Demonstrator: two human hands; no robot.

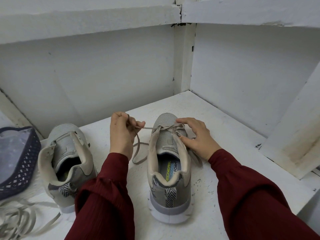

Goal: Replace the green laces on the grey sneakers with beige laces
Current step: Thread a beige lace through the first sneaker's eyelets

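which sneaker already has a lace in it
The right sneaker, under the right hand: a beige lace crosses its front eyelets and the left hand pulls one end. The left sneaker has none.

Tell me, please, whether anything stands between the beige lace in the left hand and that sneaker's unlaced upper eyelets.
Partly. The left hand pinches the beige lace clear of the sneaker, and nothing visible blocks the eyelet row on that side; the right hand rests over the opposite row.
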